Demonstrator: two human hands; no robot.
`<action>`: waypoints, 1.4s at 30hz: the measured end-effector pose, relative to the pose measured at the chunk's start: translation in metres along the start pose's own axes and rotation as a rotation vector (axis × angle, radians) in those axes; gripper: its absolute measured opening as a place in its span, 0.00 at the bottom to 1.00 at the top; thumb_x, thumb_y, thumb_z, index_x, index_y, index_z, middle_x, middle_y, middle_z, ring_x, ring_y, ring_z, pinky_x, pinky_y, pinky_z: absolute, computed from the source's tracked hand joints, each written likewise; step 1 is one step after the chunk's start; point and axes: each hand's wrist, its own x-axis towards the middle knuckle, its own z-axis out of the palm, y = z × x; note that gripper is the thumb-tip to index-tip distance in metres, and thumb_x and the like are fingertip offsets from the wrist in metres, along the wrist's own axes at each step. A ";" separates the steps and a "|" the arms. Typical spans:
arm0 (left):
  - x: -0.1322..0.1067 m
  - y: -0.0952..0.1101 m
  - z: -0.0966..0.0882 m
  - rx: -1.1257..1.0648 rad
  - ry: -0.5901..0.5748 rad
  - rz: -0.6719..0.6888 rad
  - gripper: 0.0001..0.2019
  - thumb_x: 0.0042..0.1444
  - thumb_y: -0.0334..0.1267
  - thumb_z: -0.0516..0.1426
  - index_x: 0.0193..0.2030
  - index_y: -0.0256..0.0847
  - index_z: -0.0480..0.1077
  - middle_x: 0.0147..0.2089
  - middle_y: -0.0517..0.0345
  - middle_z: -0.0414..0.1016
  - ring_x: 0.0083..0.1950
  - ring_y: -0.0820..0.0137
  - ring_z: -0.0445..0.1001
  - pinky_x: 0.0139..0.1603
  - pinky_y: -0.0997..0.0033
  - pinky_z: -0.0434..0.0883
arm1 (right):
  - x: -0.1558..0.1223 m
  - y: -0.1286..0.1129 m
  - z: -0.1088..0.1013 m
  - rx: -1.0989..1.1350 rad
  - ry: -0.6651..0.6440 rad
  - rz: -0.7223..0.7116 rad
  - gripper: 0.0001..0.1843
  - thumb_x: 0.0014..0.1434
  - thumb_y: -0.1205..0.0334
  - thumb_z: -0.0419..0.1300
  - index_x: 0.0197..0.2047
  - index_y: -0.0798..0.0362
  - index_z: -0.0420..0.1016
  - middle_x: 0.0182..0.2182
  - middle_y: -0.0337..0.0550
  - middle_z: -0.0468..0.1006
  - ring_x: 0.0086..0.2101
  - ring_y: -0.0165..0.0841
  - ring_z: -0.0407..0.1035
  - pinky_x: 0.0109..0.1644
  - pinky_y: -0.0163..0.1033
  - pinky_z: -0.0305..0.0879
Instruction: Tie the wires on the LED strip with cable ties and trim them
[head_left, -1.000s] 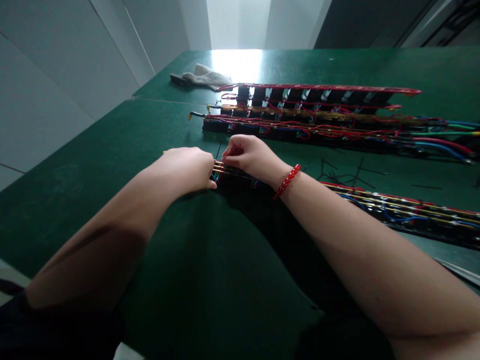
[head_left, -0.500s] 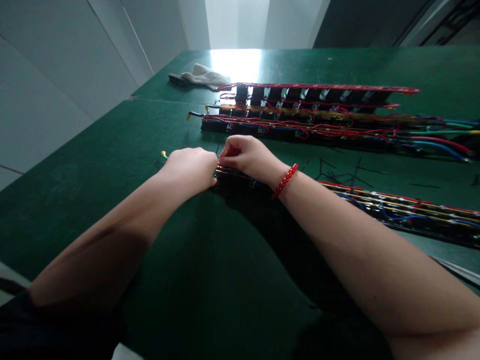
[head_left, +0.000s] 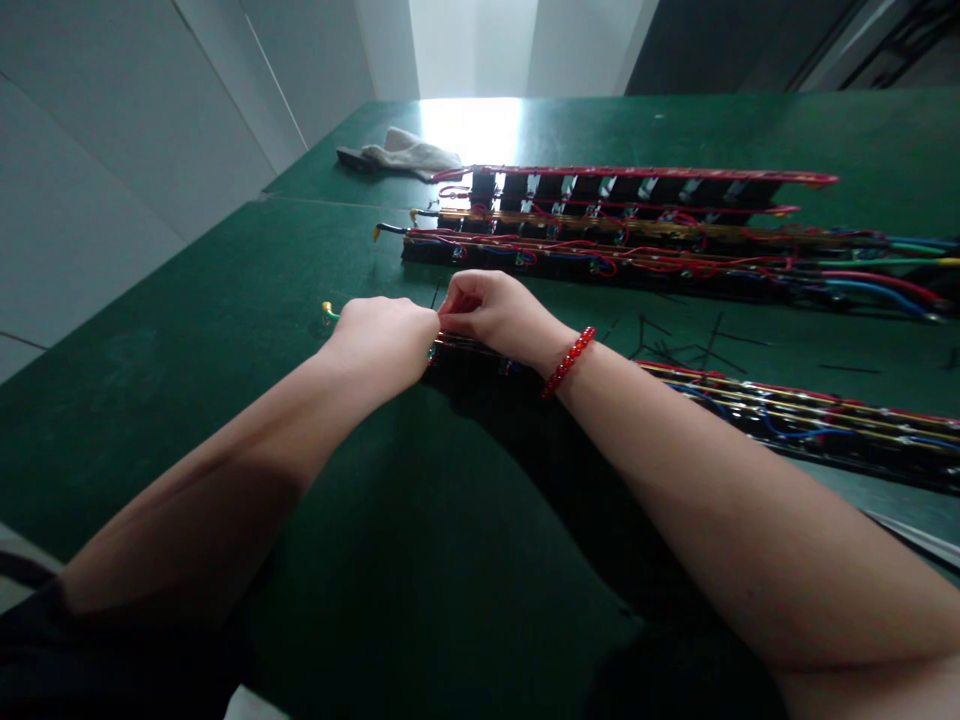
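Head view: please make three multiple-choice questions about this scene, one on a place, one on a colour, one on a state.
1. Where is the white cloth?
A. far left of the table
B. under the near strip
C. on the right wrist

2. What colour is the bracelet?
A. blue
B. red
C. white

3. How are the left hand and right hand?
A. both flat and open
B. far apart
C. both closed at the near strip's end

Key: 1 A, it lies beyond the far strips; 2 B, red beads; 3 C, curled fingers meet there.
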 end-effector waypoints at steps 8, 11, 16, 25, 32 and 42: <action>-0.011 -0.009 -0.012 -0.096 0.034 -0.080 0.16 0.55 0.51 0.57 0.45 0.48 0.79 0.35 0.50 0.77 0.44 0.57 0.76 0.46 0.62 0.69 | 0.000 0.003 0.002 -0.041 -0.031 -0.053 0.05 0.56 0.67 0.67 0.30 0.54 0.75 0.28 0.38 0.77 0.31 0.28 0.69 0.35 0.37 0.63; -0.013 -0.011 -0.015 -0.141 0.095 -0.087 0.15 0.58 0.48 0.56 0.46 0.50 0.79 0.38 0.51 0.77 0.43 0.58 0.75 0.46 0.61 0.69 | 0.000 0.002 0.002 -0.064 -0.035 -0.060 0.04 0.56 0.66 0.67 0.31 0.54 0.76 0.28 0.37 0.77 0.30 0.28 0.69 0.34 0.36 0.63; -0.006 -0.015 -0.013 -0.269 0.171 0.025 0.14 0.56 0.42 0.57 0.47 0.47 0.79 0.39 0.54 0.78 0.42 0.63 0.74 0.43 0.66 0.66 | -0.001 -0.001 0.001 -0.071 -0.020 -0.047 0.02 0.55 0.69 0.66 0.32 0.54 0.77 0.28 0.37 0.77 0.30 0.27 0.68 0.34 0.36 0.62; 0.004 -0.018 -0.011 -0.447 0.147 0.046 0.12 0.53 0.39 0.59 0.42 0.43 0.79 0.37 0.57 0.77 0.40 0.67 0.73 0.41 0.68 0.65 | -0.001 -0.002 0.000 -0.041 -0.026 -0.015 0.05 0.53 0.70 0.67 0.33 0.55 0.75 0.30 0.39 0.77 0.31 0.28 0.68 0.35 0.38 0.64; 0.007 -0.028 -0.012 -0.530 0.074 0.092 0.13 0.51 0.41 0.58 0.41 0.42 0.79 0.34 0.58 0.78 0.34 0.71 0.71 0.35 0.72 0.63 | -0.003 -0.008 -0.002 -0.057 -0.062 0.019 0.05 0.52 0.72 0.67 0.33 0.56 0.76 0.30 0.38 0.78 0.31 0.28 0.70 0.37 0.37 0.65; 0.009 -0.034 -0.008 -0.569 -0.049 0.097 0.13 0.53 0.43 0.57 0.39 0.41 0.79 0.29 0.57 0.74 0.30 0.70 0.67 0.32 0.69 0.61 | -0.003 -0.006 -0.002 -0.041 -0.070 -0.024 0.03 0.53 0.71 0.65 0.33 0.57 0.78 0.30 0.40 0.79 0.32 0.28 0.70 0.37 0.37 0.66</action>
